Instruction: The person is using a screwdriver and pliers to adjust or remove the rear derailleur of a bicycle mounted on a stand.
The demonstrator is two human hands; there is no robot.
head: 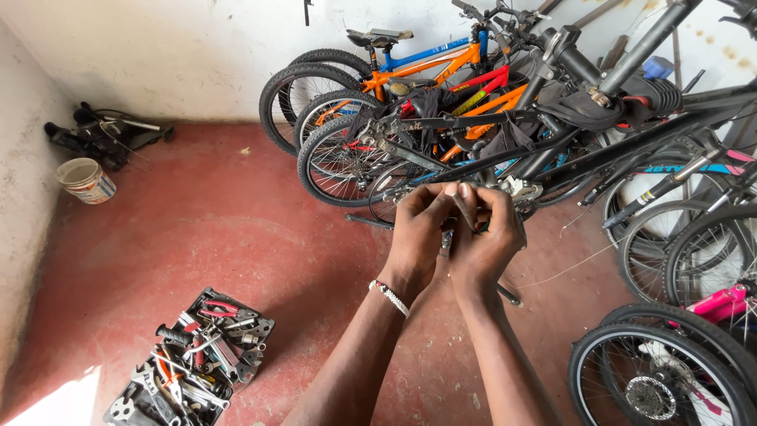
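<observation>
Head view: small dark metal part (447, 239) between hands.

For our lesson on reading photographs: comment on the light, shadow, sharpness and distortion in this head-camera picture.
Head view: soft, even daylight, with one bright sunlit patch blown out at the lower left of the red floor; faint shadows lie under the toolbox; the left hand and right hand are fairly sharp; the wide lens bends the bicycles and wheels near the right edge.

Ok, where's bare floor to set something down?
Bare red floor lies between the bucket, the tool tray and the bike wheels. Crowded: the right side, packed with bicycles, where both hands work.
</observation>
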